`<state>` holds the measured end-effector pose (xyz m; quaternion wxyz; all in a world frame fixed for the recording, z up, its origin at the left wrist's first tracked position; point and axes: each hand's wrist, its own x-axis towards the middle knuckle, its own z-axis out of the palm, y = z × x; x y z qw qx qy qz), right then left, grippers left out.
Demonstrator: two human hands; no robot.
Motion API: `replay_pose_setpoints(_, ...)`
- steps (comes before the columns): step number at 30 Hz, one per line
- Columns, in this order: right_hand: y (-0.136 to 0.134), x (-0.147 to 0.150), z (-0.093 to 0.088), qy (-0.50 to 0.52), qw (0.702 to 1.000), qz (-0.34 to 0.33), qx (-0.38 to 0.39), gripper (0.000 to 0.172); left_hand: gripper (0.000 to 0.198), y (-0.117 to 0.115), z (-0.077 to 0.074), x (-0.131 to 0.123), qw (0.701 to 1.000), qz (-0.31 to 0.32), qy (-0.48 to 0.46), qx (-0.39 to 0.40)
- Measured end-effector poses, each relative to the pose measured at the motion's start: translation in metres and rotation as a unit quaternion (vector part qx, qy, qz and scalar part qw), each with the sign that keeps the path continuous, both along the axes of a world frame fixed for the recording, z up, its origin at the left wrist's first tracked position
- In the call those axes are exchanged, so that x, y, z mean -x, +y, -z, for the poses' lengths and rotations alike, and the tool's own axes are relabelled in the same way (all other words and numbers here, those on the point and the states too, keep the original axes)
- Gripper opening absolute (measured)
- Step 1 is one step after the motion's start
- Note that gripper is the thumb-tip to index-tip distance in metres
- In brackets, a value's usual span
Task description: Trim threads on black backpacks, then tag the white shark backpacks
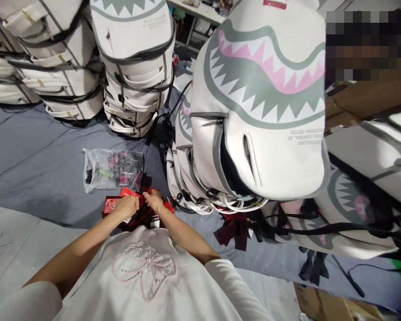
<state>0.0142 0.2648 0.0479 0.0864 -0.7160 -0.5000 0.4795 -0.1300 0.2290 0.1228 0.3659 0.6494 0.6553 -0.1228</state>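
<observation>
A bag workshop: stacks of identical shark-mouth backpacks (133, 67) on the floor.

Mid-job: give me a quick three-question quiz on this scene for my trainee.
1. True or false: the left hand and the right hand meet over the pile of red card tags.
2. The clear plastic bag of pink and black parts lies on: A the grey floor cloth; B a metal tray; C a wooden chair.
3. Fill in: on the large white shark-mouth backpack, the upper teeth sit against a ____ band.
Key: 1 true; 2 A; 3 pink.
</observation>
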Motion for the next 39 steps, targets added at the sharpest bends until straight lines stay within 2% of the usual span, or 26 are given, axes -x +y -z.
replay_pose_setpoints(7,0.006,-0.004,0.007,0.02,0.995,0.087,0.036,0.03,0.017,0.001,-0.007,0.007,1.0,0.008,0.008,0.006)
replay_pose_setpoints(11,0.002,-0.002,0.006,0.046,0.992,0.111,0.042,0.03,0.015,0.001,-0.009,0.013,1.0,0.011,0.003,0.015)
replay_pose_setpoints(14,-0.002,-0.003,0.004,0.08,0.99,0.104,0.044,0.028,0.014,0.003,0.001,0.009,0.999,-0.002,-0.023,0.026)
replay_pose_setpoints(19,-0.011,-0.009,-0.001,0.125,0.987,0.094,0.036,0.03,0.027,0.008,0.03,-0.012,0.992,-0.048,-0.099,0.069)
replay_pose_setpoints(22,-0.013,-0.014,-0.006,0.148,0.985,0.082,0.027,0.028,0.03,0.007,0.038,-0.022,0.987,-0.072,-0.121,0.072)
replay_pose_setpoints(25,-0.013,-0.012,-0.009,0.167,0.984,0.064,0.023,0.021,0.029,0.007,0.036,-0.023,0.99,-0.076,-0.105,0.057)
replay_pose_setpoints(28,-0.012,-0.008,-0.008,0.159,0.984,0.072,0.022,0.022,0.026,0.01,0.031,-0.018,0.995,-0.066,-0.073,0.033)
replay_pose_setpoints(30,-0.008,-0.012,-0.007,0.147,0.985,0.09,0.023,0.027,0.024,0.01,0.029,-0.008,0.997,-0.056,-0.052,0.017)
replay_pose_setpoints(34,0.007,-0.038,-0.009,0.136,0.983,0.125,0.013,0.029,0.019,0.004,0.027,0.021,0.998,-0.061,-0.01,0.011)
replay_pose_setpoints(37,0.012,-0.047,-0.014,0.158,0.983,0.098,0.012,0.019,0.014,0.001,0.021,0.034,0.997,-0.08,-0.016,-0.008)
replay_pose_setpoints(39,0.006,-0.041,-0.02,0.173,0.983,0.061,0.009,0.015,0.017,0.006,0.014,0.032,0.995,-0.086,-0.04,-0.041)
